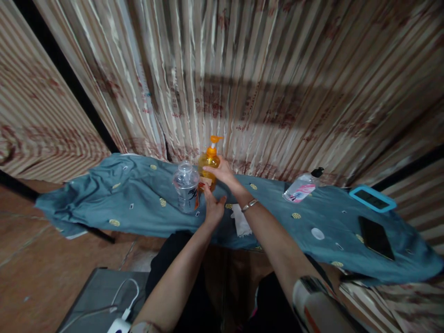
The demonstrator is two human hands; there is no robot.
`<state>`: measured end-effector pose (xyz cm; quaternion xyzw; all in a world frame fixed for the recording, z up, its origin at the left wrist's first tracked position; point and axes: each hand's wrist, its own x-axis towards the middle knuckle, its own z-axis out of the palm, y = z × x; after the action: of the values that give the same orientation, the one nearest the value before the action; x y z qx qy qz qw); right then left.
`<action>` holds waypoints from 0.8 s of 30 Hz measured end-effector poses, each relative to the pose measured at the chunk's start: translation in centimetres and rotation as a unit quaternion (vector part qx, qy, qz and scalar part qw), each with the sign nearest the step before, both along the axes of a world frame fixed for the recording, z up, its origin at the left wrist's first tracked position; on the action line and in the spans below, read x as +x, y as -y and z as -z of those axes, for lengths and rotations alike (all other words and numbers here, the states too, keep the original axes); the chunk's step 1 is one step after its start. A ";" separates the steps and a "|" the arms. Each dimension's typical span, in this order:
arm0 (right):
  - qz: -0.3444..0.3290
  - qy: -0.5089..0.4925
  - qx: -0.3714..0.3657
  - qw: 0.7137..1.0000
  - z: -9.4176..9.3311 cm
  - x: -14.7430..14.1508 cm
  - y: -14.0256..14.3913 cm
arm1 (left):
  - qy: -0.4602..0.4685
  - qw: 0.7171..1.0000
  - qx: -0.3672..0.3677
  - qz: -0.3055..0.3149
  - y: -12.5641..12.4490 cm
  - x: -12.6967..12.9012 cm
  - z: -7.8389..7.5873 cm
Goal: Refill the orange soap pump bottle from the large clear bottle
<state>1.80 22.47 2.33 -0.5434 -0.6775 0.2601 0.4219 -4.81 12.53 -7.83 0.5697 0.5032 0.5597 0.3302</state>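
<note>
A yellow pump bottle with an orange pump head stands upright at the back edge of the cloth-covered surface. My right hand grips it from the right, fingers laid across its front and wrist wearing a bracelet. Lower down, my left hand reaches to the front of the bottle near its label, fingers stretched out and thumb spread apart; the fingertips seem to touch it. Directly left of the pump bottle is a clear plastic bottle without a cap, its label dark and orange. A white crumpled tissue lies by my right wrist.
A green-blue patterned cloth covers the narrow table. To the right are a clear bottle with a black cap, a blue-framed device, a black phone and a white disc. A striped curtain hangs behind.
</note>
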 end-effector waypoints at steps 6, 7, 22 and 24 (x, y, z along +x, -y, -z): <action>0.050 0.021 -0.001 0.999 -0.7 5.7 4.0 | -0.070 0.992 0.100 -0.018 0.8 0.9 -2.4; 0.055 0.024 0.003 0.998 -1.0 6.6 5.0 | -0.076 0.992 0.096 -0.023 0.9 1.3 -2.7; 0.098 -0.040 0.084 0.991 -3.4 12.0 12.8 | -0.036 0.995 0.057 0.070 3.0 6.1 -3.6; 0.102 -0.052 0.084 0.990 -3.6 12.4 12.3 | -0.034 0.995 0.050 0.082 3.3 6.6 -3.7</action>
<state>14.18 10.21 5.90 -0.5584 -0.6150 0.1855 0.5250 1.74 9.21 -4.11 0.6434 0.4368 0.5359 0.3288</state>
